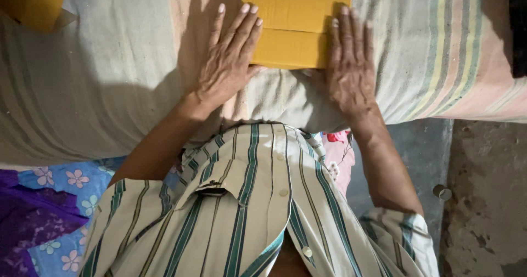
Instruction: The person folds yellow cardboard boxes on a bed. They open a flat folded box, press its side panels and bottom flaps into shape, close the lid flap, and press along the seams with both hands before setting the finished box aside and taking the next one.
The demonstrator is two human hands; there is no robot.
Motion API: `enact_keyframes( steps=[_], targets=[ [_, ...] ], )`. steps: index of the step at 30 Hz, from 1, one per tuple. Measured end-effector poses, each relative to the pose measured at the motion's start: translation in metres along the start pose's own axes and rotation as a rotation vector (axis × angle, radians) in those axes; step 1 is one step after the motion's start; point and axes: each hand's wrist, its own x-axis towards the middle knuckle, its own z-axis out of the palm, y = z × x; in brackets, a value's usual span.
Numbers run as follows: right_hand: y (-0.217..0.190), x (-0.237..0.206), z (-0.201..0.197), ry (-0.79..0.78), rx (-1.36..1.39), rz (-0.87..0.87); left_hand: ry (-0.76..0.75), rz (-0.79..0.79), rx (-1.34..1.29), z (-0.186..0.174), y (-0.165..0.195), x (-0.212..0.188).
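Observation:
A flat yellow cardboard piece, folded with a seam across it, lies on a bed covered by a pale striped sheet. My left hand rests flat on the sheet with its fingers spread, fingertips touching the cardboard's left edge. My right hand lies flat over the cardboard's right edge, fingers extended and pressing down on it. Neither hand is closed around anything.
Another yellow cardboard piece sits at the top left corner of the bed. Purple and blue flowered cloth lies at the lower left. A rough concrete floor with a small round metal object is at the right.

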Motion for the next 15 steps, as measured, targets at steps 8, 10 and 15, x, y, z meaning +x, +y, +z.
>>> enact_keyframes(
  steps=[8, 10, 15],
  targets=[
    [-0.055, 0.016, 0.014, 0.065, -0.128, -0.107, -0.027, 0.06, 0.286, 0.003, 0.037, 0.018],
    [-0.054, 0.015, 0.014, 0.011, 0.012, -0.06, -0.075, 0.016, 0.012, 0.0, 0.034, 0.016],
    [-0.027, 0.0, -0.001, 0.101, 0.082, 0.048, -0.01, -0.05, -0.207, -0.008, 0.016, 0.008]
  ],
)
